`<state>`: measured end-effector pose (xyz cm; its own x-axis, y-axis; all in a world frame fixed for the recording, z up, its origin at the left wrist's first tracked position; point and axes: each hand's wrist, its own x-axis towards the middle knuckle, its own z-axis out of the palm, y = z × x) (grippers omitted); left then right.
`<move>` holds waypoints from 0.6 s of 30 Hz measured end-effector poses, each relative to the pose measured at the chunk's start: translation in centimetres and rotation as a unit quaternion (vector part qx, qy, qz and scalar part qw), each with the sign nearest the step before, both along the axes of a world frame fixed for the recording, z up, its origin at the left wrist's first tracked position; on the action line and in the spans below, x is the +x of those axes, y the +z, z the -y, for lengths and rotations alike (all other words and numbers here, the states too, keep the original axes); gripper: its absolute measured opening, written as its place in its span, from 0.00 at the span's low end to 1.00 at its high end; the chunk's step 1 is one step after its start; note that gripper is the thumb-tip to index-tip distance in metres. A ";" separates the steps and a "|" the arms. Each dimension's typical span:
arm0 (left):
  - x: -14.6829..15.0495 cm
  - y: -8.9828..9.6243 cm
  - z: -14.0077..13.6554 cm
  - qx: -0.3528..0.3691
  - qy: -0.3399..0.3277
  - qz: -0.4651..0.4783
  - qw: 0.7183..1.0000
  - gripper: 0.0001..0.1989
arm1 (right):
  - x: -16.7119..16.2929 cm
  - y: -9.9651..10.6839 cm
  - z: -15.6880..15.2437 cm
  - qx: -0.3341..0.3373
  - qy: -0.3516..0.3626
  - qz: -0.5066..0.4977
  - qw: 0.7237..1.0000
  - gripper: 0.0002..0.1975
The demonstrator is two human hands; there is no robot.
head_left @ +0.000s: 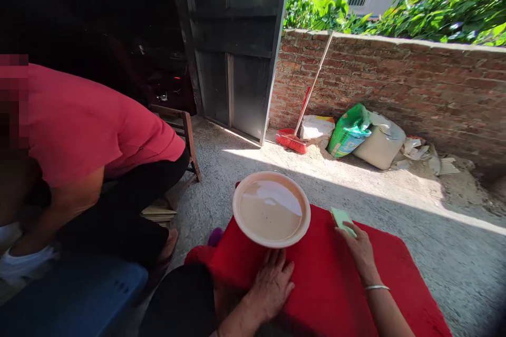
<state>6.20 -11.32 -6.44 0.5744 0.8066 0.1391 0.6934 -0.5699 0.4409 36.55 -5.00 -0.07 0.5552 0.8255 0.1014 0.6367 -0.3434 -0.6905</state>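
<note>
A round, pale pink basin (pixel 240 221) of liquid, with a few dark specks in it, stands on a red cloth-covered surface (pixel 316 284). My left hand (pixel 272 281) lies flat on the red cloth just in front of the basin, fingers stretched out and somewhat apart; its fingertips are close to the rim, and whether they touch it I cannot tell. To the right of the basin, my right hand (pixel 360 253) grips a pale green rectangular pad (pixel 342 219) near the far edge of the cloth. A bracelet circles my right wrist.
At the left a person in a red shirt (pixel 90 116) bends forward beside a wooden chair (pixel 192 147). A blue surface (pixel 79 295) is at lower left. Beyond are a metal door (pixel 237 52), a red broom (pixel 292 141), sacks (pixel 350 131) and a brick wall (pixel 435 79).
</note>
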 end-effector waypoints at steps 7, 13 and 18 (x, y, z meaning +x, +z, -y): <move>-0.1 1.0 0.0 -0.004 -0.008 0.003 1.000 0.23 | 2.5 -0.8 4.3 -0.035 -0.140 0.026 0.989 0.35; -0.3 1.3 -0.3 0.007 -0.005 -0.001 1.000 0.18 | -9.6 -5.1 3.8 0.040 0.067 -0.021 0.997 0.27; -0.4 1.8 0.0 -0.020 -0.005 -0.025 0.999 0.14 | -7.1 -3.2 6.8 0.066 0.065 -0.040 0.995 0.27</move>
<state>5.83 -11.33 -4.66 0.5878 0.8052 0.0782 0.7096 -0.5596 0.4282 29.47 -11.81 -3.29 0.4547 0.8737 0.1731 0.6108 -0.1644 -0.7745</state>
